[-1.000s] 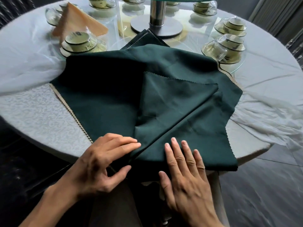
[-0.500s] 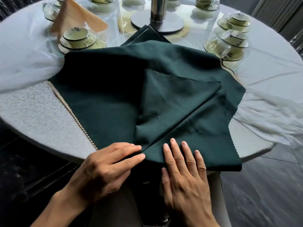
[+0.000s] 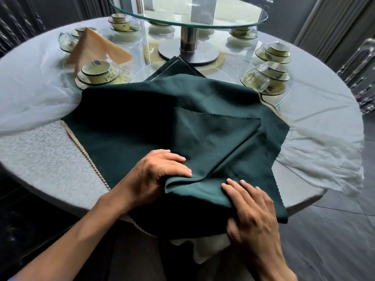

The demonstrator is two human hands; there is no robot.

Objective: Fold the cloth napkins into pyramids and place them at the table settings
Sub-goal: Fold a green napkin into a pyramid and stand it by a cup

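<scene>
A large dark green napkin lies spread on the near part of the round table, with one corner folded over into a triangle flap. My left hand grips a raised fold of its near edge, fingers curled over the cloth. To the right, my right hand lies on the same near edge with its fingers on top and the thumb tucked under the hem. A folded peach napkin stands at the back left among the cups.
Cup-and-saucer settings sit at the left and right on a glass ring. A raised glass turntable on a metal post fills the centre. More green napkins lie beneath. A clear chair stands right.
My left hand went from lying flat beside the fold to gripping the near edge and lifting it into a rolled ridge. My right hand slid right along the edge, thumb now under.
</scene>
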